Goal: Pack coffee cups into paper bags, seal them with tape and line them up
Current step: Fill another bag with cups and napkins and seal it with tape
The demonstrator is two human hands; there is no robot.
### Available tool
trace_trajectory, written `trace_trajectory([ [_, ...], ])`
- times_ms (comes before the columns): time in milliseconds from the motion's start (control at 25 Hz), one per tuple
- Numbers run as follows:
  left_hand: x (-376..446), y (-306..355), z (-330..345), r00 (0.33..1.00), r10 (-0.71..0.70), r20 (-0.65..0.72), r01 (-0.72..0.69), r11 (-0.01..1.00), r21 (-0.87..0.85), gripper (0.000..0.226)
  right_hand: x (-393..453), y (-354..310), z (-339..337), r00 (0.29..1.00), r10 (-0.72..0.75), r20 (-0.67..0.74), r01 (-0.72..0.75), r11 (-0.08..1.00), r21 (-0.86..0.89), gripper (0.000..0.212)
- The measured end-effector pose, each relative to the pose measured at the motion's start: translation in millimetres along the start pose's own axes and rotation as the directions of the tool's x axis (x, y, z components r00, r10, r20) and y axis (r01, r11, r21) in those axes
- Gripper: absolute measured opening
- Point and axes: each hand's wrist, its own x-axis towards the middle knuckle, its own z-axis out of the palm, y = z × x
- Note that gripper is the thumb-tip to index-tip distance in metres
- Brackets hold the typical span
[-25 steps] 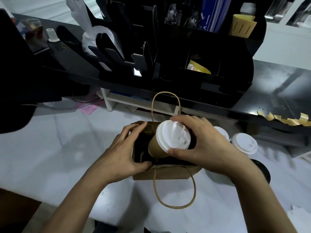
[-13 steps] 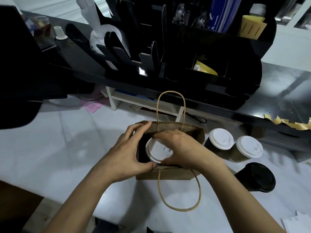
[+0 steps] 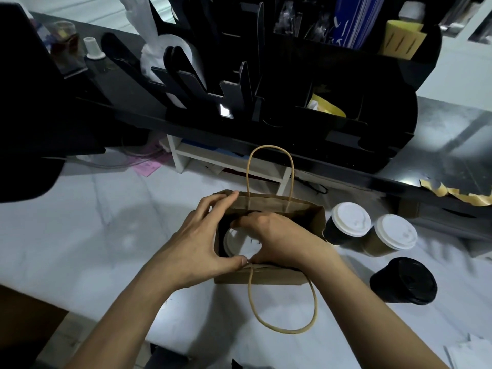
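One white-lidded coffee cup (image 3: 235, 245) sits inside the open kraft paper bag (image 3: 306, 213), its lid showing between both hands. The right hand (image 3: 277, 237) reaches down into the bag, fingers curled over the cup's lid. The left hand (image 3: 197, 243) spreads the bag's mouth, fingers on the far rim, thumb on the near one. Right of that hand stand two more white-lidded cups (image 3: 348, 222) (image 3: 394, 234) and one black-lidded cup (image 3: 406, 280) on the marble counter (image 3: 93, 222).

You're working in dim, bluish light; the bench (image 3: 80, 235) shows soft shadows left of the black organizer (image 3: 346, 123), edges bowed, right side smeared
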Motion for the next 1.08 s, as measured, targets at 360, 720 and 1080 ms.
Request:
trace_trajectory([
  [360,-2,-1,3,1.000,0.004,-0.006,-0.004,1.000,-0.007,0.110,9,1,8,0.998,0.035,0.061,-0.032,0.999,-0.041,0.069],
  [720,-1,-2,1,1.000,-0.005,-0.003,0.005,1.000,0.006,0.109,1,8,4,0.995,0.071,0.077,-0.079,0.991,0.107,0.078],
  [1080,-1,-3,-1,1.000,0.004,0.000,-0.004,1.000,0.008,0.108,-51,15,-32,0.933,0.253,-0.255,-0.153,0.923,0.354,0.033],
])
